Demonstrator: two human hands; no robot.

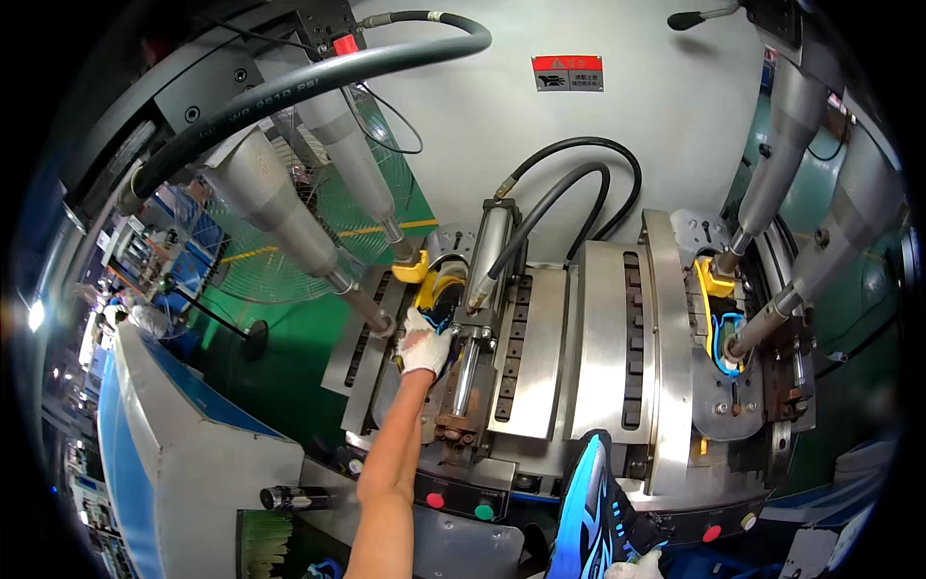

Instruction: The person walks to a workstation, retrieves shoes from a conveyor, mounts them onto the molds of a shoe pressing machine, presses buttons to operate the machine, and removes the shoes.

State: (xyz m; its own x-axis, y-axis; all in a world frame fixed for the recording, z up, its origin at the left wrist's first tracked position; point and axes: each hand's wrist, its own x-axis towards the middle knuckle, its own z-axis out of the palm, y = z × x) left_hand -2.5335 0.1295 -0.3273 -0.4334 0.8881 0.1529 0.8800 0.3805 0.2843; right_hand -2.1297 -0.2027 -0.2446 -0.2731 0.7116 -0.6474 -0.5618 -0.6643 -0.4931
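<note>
Holds blue shoe (582,510) in right hand (637,565) at five o'clock, perhaps steadying mounted shoe (445,307) with left hand (423,345), grip unclear.

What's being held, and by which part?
The white-gloved right hand holds a blue-and-black shoe, seemingly by its ankle end. The white-gloved left hand is on a dark, blue-trimmed shoe; whether it grips can't be told.

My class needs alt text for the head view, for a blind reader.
A white-gloved left hand reaches to a dark shoe at the left side of a metal machine, while the right hand, mostly cut off at the lower edge, holds a blue-and-black shoe. A third shoe sits in the machine's right side.
</note>
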